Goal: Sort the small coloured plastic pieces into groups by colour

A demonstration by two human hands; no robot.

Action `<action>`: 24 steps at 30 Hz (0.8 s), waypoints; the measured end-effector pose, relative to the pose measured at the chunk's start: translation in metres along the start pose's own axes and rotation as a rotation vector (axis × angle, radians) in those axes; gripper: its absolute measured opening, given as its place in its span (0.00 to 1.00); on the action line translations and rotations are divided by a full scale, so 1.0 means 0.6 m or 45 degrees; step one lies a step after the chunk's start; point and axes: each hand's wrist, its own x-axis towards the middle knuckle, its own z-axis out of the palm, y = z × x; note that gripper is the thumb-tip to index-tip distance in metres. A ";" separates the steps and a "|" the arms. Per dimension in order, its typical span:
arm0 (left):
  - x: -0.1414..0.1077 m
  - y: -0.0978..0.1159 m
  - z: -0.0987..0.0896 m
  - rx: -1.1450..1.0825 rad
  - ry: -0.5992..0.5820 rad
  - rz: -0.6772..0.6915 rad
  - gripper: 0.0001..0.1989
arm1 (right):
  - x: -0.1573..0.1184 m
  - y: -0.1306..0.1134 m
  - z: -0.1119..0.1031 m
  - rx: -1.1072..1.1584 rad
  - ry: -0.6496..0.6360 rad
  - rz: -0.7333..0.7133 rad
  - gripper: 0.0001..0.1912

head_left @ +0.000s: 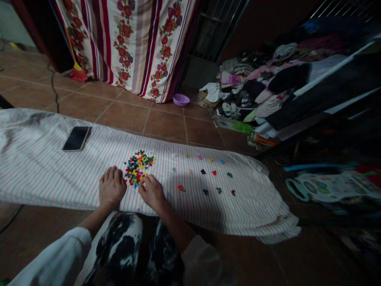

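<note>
A pile of small multicoloured pieces point(139, 163) lies on the striped cloth point(98, 167). My left hand point(112, 186) rests on the cloth just left of the pile, fingers curled with their tips out of clear sight. At the pile's lower right edge, my right hand point(151, 191) has its thumb and fingertips pinched together; whatever is between them is too small to make out. To the right, small single-colour clusters sit apart in rough rows, among them a red one point(214, 173), an orange one point(181, 187), a green one point(229, 174) and a yellow one point(210, 160).
A phone point(76, 138) lies on the cloth at the left. Beyond the cloth's far edge are a tiled floor, a purple basin point(181, 100), a floral curtain point(125, 43) and a red broom point(79, 73). Heaped clothes point(262, 83) fill the back right.
</note>
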 end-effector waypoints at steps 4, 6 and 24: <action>0.001 0.002 -0.002 -0.001 -0.007 -0.007 0.15 | -0.001 -0.001 -0.002 0.121 0.026 0.080 0.06; 0.001 0.003 -0.004 -0.007 -0.003 -0.007 0.15 | -0.001 -0.002 -0.004 0.175 0.031 0.139 0.07; 0.001 0.005 -0.010 -0.131 -0.035 -0.053 0.17 | 0.010 0.103 -0.074 0.207 0.314 0.326 0.11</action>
